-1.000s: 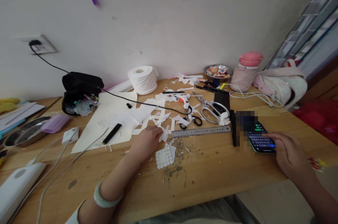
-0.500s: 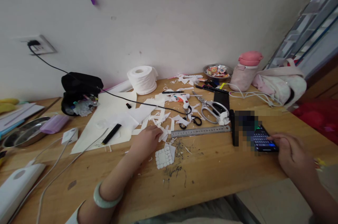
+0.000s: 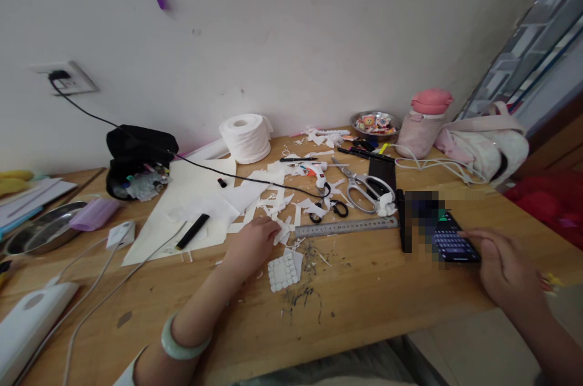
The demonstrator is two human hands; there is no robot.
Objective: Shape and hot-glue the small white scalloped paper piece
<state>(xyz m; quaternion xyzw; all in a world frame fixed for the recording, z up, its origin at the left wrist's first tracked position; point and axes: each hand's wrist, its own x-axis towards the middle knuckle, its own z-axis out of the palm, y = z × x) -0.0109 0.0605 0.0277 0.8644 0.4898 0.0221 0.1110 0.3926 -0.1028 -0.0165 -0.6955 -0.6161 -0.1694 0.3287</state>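
My left hand point(image 3: 252, 243) rests on the table with its fingers curled beside white paper scraps point(image 3: 283, 229); whether it holds anything is hidden. Just below its fingertips lies a small white paper piece point(image 3: 283, 272) with round outlines drawn along its edges. At the right, my right hand point(image 3: 505, 258) has its index finger stretched over the lit keyboard of a black phone point(image 3: 455, 243), the other fingers folded in. Part of the phone is blurred out. A steel ruler point(image 3: 346, 226) lies between the hands, below silver scissors point(image 3: 362, 192) and black-handled scissors point(image 3: 340, 209).
A white glue gun point(image 3: 320, 175) lies among scraps, its black cable crossing the table. Behind stand a paper roll point(image 3: 246, 138), a candy bowl point(image 3: 374, 125) and a pink bottle point(image 3: 421, 125). At left are a black pencil case point(image 3: 139, 142), a marker point(image 3: 192, 232) and a power strip point(image 3: 34, 325).
My right index finger has shifted slightly left over the phone keyboard. My left hand has stayed in place.
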